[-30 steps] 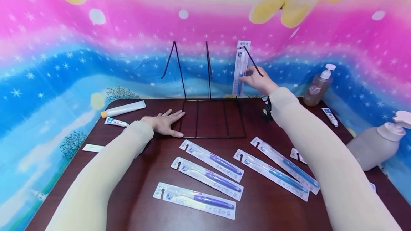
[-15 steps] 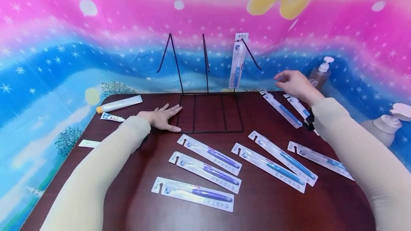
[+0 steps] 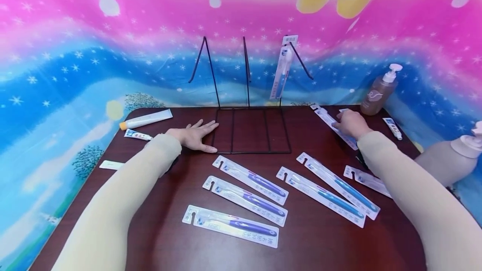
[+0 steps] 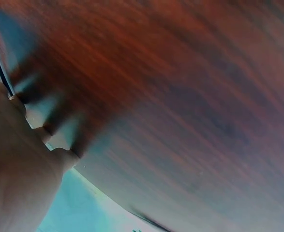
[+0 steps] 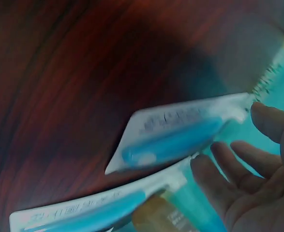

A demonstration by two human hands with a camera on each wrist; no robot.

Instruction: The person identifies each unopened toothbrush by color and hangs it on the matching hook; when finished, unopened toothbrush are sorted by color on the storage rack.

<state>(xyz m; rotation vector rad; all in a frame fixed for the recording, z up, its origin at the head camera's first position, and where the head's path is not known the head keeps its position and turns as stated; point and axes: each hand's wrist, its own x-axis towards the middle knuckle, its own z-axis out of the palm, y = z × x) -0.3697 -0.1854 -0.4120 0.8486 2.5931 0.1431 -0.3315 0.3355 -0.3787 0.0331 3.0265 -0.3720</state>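
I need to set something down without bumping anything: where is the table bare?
Bare: between the cream left sleeve and flat purple-handled toothbrush packs; between the black wire rack and flat blue-handled toothbrush packs by the right hand. Crowded: around that hand, with the brown plastic pump bottle beyond.

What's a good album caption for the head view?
Left hand spread at the edge of a black wire rack, right hand over a packaged toothbrush, another hanging from the rack.

My right sleeve [image 3: 406, 187] hides part of one toothbrush pack [image 3: 367, 181]. The head view's edge crops the pump bottle [image 3: 449, 160]. My right wrist view blurs the pack print [image 5: 173, 121].
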